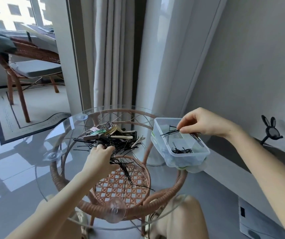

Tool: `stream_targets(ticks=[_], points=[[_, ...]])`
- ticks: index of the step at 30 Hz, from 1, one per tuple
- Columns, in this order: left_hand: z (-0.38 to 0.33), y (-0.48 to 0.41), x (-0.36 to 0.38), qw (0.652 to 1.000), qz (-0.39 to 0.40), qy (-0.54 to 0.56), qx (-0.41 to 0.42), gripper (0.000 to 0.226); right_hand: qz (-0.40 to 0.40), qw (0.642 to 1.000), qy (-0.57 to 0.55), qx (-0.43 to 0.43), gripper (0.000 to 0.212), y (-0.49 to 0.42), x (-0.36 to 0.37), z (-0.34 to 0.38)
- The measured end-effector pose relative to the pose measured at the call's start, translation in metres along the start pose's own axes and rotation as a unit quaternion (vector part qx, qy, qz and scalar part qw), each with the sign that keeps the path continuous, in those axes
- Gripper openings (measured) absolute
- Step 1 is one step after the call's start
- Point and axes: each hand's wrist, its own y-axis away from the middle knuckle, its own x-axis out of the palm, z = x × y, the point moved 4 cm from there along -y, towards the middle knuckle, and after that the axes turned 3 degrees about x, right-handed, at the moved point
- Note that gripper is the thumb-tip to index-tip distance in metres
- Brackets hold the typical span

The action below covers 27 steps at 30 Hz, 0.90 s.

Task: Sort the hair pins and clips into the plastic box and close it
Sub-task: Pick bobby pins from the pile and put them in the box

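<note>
A round glass worktop on a rattan frame fills the middle and lower frame; its rim curves close to the person's knees at the bottom edge. At the centre lies a tangled pile of black hair pins, with coloured clips along its upper side. The left hand rests on the lower edge of the pile, fingers curled round a bundle of pins that fans out below the palm. The plastic box, clear and lidless, sits at the right side of the frame and appears to jut past the glass rim towards the wall; a clear piece with a green edge shows beneath it. Dividers split the box; a small heap of pins lies in its lower compartment. The right hand hovers over the box, thumb and fingertips pinching a few long pins above the upper compartment. The glass at lower left and along the bottom is bare apart from suction cups; a curtain hangs just behind the worktop at top centre; a rattan chair stands well apart at upper left.
</note>
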Motion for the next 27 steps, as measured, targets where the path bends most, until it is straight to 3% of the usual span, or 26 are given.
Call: stream_targets(ticks=[8, 13, 20, 22, 25, 27], points=[[0.000, -0.002, 0.002, 1.000, -0.005, 0.009, -0.009, 0.074, 0.141, 0.981, 0.127, 0.032, 0.009, -0.029, 0.024, -0.035], [0.000, -0.003, 0.002, 0.999, -0.017, 0.025, 0.014, 0.071, 0.122, 0.977, 0.173, 0.002, 0.011, -0.037, 0.049, -0.041], [-0.003, 0.002, -0.001, 0.997, -0.043, 0.027, 0.059, 0.058, 0.136, 0.984, 0.108, 0.039, 0.023, -0.021, 0.051, -0.052], [-0.003, 0.005, -0.003, 0.995, -0.051, 0.027, 0.076, 0.049, 0.087, 0.989, 0.108, 0.050, 0.021, -0.014, 0.045, -0.046], [-0.006, 0.009, -0.005, 0.993, -0.063, 0.022, 0.095, 0.036, -0.100, 0.980, 0.169, -0.006, 0.017, 0.006, 0.044, -0.012], [-0.007, 0.010, -0.006, 0.993, -0.064, 0.018, 0.100, 0.031, -0.133, 0.981, 0.128, -0.063, 0.024, 0.024, 0.063, 0.018]])
